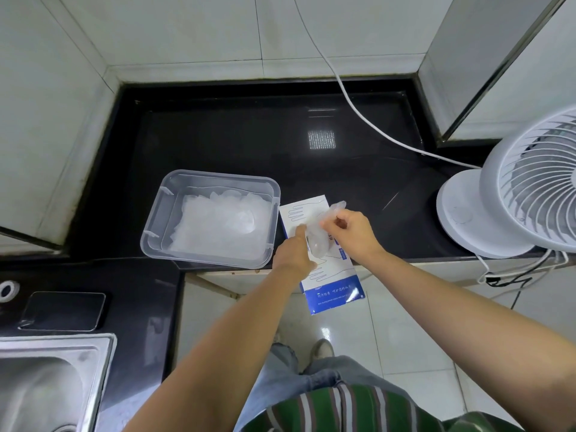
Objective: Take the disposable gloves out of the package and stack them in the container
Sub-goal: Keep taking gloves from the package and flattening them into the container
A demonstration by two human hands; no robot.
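Note:
A white and blue glove package point(335, 288) lies flat on the black counter, its near end hanging over the counter's front edge. My right hand point(352, 233) pinches a clear disposable glove point(321, 232) that rises from the package's middle. My left hand point(294, 255) rests on the package beside the glove, one finger stretched toward the opening; its other fingers are hidden. To the left stands a clear plastic container point(156, 241) holding a loose pile of clear gloves point(218, 222).
A white fan point(511, 194) stands at the right of the counter point(249, 141), its white cable point(358, 110) running up the tiled wall. A phone point(64, 310) and a steel sink point(46, 385) are at the lower left.

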